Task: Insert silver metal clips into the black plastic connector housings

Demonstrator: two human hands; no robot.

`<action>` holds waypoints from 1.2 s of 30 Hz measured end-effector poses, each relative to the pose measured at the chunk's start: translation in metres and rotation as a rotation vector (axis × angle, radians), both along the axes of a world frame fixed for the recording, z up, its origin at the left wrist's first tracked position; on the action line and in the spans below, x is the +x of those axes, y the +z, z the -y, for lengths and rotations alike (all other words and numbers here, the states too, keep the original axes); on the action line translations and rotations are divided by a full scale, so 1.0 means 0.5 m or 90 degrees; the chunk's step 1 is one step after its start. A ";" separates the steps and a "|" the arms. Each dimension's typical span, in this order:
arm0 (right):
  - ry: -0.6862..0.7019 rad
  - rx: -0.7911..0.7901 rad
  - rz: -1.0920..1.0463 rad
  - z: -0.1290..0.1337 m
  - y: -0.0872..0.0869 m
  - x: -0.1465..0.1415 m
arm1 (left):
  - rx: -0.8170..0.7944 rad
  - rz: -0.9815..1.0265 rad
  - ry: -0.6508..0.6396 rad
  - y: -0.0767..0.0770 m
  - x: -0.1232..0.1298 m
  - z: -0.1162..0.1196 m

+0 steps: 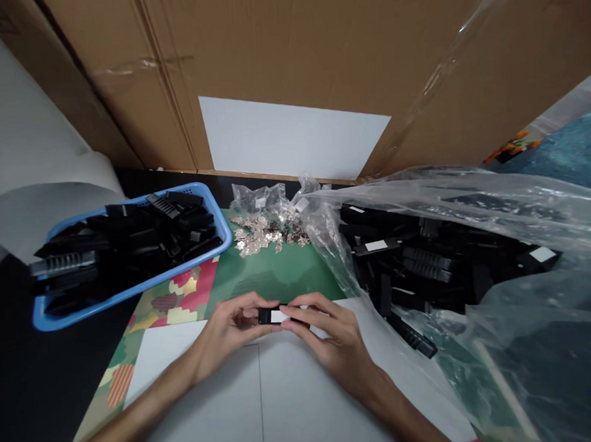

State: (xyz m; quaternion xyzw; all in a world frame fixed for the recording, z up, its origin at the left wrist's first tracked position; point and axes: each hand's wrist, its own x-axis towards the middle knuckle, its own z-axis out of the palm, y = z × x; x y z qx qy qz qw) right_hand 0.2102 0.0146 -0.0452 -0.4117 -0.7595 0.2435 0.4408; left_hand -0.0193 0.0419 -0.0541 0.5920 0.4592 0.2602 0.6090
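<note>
A small black plastic part with a white label (275,316) is held level between both hands, over the far edge of the white sheet (212,413). The fingers and thumb of my left hand (236,324) are closed around its left end. At the right end, my right hand (328,324) grips it with thumb and fingertips, which cover part of the label. Beyond the hands lies a heap of small shiny metal pieces (261,235) on a green surface (278,272).
To the left stands a blue basket (144,291) piled with black plastic parts (131,238). At right, a clear plastic bag (514,354) holds more black parts (423,263), several with white labels. A cardboard box (284,41) with a white paper (295,137) rises behind.
</note>
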 end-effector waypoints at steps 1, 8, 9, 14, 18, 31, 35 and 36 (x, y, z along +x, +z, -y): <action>0.003 -0.003 -0.002 0.000 0.000 0.001 | -0.001 0.001 0.001 0.002 0.000 0.000; 0.004 -0.019 -0.009 0.003 -0.001 0.001 | 0.004 -0.006 0.004 -0.003 0.000 0.002; 0.003 -0.024 -0.011 0.004 -0.001 0.000 | 0.006 -0.008 0.005 -0.005 0.000 0.002; -0.008 -0.085 -0.040 0.002 -0.001 -0.004 | 0.014 -0.011 0.011 -0.003 0.002 -0.003; -0.010 -0.140 -0.064 -0.007 -0.005 -0.007 | 0.022 -0.017 0.014 0.000 0.003 -0.006; -0.173 -0.083 0.092 -0.112 -0.006 0.005 | -0.002 0.005 0.032 0.016 0.010 -0.007; -0.204 -0.050 0.192 -0.186 -0.025 -0.005 | 0.022 0.037 0.035 0.014 0.011 -0.008; -0.214 -0.046 0.216 -0.198 -0.030 -0.011 | 0.028 0.045 0.035 0.014 0.010 -0.008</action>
